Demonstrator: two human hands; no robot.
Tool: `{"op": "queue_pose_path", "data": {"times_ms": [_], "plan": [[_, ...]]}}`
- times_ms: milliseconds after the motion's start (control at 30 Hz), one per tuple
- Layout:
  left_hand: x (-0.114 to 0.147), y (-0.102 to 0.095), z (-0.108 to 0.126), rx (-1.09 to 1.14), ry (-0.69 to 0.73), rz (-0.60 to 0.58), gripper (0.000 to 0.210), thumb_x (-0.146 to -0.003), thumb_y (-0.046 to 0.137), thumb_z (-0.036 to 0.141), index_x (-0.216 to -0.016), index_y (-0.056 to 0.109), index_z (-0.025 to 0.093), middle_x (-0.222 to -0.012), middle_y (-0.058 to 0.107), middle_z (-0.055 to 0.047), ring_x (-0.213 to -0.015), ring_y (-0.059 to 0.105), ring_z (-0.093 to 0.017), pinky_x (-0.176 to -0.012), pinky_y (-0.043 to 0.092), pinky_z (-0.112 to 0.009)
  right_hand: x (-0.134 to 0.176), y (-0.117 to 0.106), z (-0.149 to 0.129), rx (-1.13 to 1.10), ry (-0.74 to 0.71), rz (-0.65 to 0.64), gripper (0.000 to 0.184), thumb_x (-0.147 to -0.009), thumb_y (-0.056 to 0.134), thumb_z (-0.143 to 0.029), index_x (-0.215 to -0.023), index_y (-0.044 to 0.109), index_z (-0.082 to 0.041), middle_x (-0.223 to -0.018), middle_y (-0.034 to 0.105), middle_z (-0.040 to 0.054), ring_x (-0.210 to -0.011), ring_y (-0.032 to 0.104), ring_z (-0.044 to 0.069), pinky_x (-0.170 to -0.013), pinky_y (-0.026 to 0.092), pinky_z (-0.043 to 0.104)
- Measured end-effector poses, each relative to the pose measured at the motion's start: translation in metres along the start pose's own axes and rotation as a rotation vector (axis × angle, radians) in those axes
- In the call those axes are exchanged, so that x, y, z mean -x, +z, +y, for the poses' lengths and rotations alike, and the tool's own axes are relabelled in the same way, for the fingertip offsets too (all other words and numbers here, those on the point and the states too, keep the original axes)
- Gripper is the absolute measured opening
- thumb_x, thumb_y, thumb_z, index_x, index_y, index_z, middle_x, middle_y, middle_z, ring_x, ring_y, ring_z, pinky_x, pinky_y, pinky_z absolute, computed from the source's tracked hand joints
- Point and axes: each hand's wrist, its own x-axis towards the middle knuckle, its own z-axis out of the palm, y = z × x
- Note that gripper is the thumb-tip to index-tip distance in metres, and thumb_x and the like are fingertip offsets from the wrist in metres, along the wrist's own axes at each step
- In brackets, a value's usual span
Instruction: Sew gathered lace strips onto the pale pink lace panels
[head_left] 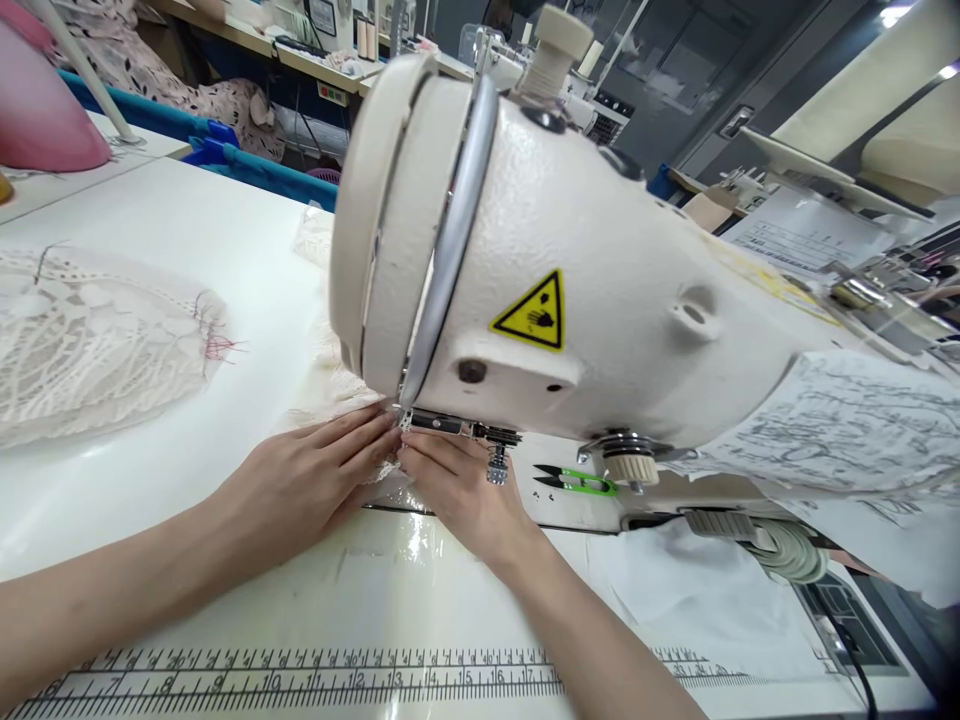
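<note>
1. Lace cloth [337, 388] lies at the sewing machine [622, 270]'s needle end, its length running away beyond both hands' fingertips;
2. left hand [319, 470], nearer its bulk, rests flat on it, grip released;
3. right hand [465, 500] reaches beneath the machine, fingers outstretched; thumb hidden, so pinching I cannot tell.

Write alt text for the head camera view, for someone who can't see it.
A person's left hand and right hand touch pale lace at a cream sewing machine. A second lace piece lies at the picture's left, green-handled snips lie right of the right hand, and a ruler scale runs along the bottom.
</note>
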Motion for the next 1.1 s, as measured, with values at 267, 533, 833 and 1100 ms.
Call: {"op": "queue_pose_path", "data": {"times_ms": [267, 533, 833, 1100], "plan": [[0.005, 0.005, 0.001, 0.046, -0.004, -0.021, 0.046, -0.109, 0.031, 0.023, -0.134, 0.067, 0.011, -0.139, 0.070, -0.013, -0.129, 0.067, -0.027, -0.099, 0.060, -0.040, 0.005, -0.006, 0.000, 0.150, 0.123, -0.056, 0.021, -0.098, 0.061, -0.018, -0.114, 0.071, -0.027, -0.116, 0.079, -0.0005, -0.083, 0.072, 0.018, -0.065, 0.052, 0.031], [0.008, 0.009, -0.006, 0.060, 0.014, -0.105, 0.046, -0.106, 0.037, 0.023, -0.145, 0.059, 0.012, -0.147, 0.064, -0.012, -0.137, 0.061, -0.027, -0.101, 0.059, -0.039, -0.005, -0.013, -0.003, 0.143, 0.192, -0.070, 0.020, -0.101, 0.060, -0.013, -0.106, 0.074, -0.027, -0.108, 0.081, -0.0016, -0.081, 0.074, 0.012, -0.061, 0.048, 0.024], [0.001, 0.004, 0.000, 0.072, 0.053, 0.027, 0.047, -0.108, 0.030, 0.011, -0.125, 0.073, 0.015, -0.130, 0.076, -0.004, -0.123, 0.070, -0.018, -0.118, 0.043, -0.030, -0.006, -0.013, -0.002, 0.222, 0.078, -0.003, 0.022, -0.102, 0.059, -0.011, -0.112, 0.074, -0.023, -0.108, 0.081, -0.0010, -0.084, 0.073, 0.013, -0.065, 0.050, 0.027], [0.007, 0.003, -0.011, 0.164, 0.001, 0.021, 0.049, -0.108, 0.029, 0.017, -0.125, 0.075, 0.017, -0.129, 0.076, -0.003, -0.129, 0.067, -0.016, -0.130, 0.027, -0.032, -0.007, -0.008, -0.008, 0.279, -0.054, -0.006, 0.022, -0.101, 0.058, -0.006, -0.109, 0.074, -0.019, -0.111, 0.080, 0.0031, -0.098, 0.071, 0.015, -0.086, 0.052, 0.027]]}}
